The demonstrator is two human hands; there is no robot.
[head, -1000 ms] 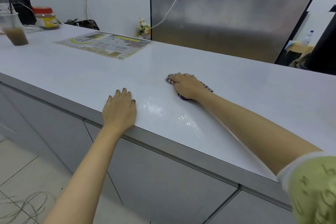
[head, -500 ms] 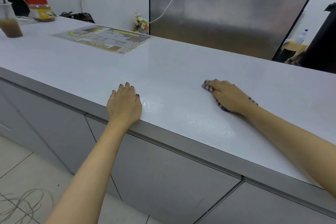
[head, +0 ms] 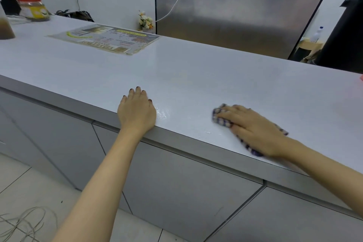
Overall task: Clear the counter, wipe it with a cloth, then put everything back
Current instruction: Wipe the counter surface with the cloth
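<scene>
Soft, limp blue-and-white patterned cloth (head: 220, 117), five o'clock on white counter (head: 216, 76), likely suits palm-pressing: right hand (head: 253, 129) flat-fingered atop it, left hand (head: 137, 112) flat.

Nothing fully readable.
- Laminated sheet (head: 106, 40) flat on counter (head: 196, 76): printed, upside down to camera. Large bold heading along near edge, letters blurred, no sure reading. Yellow banner strip and small lines of print, too small to read.
- Jar (head: 32, 8), red lid, far left: yellow label with pale emblem, no words legible.
- Bottle (head: 317, 34), far right background: label too small to read.
</scene>
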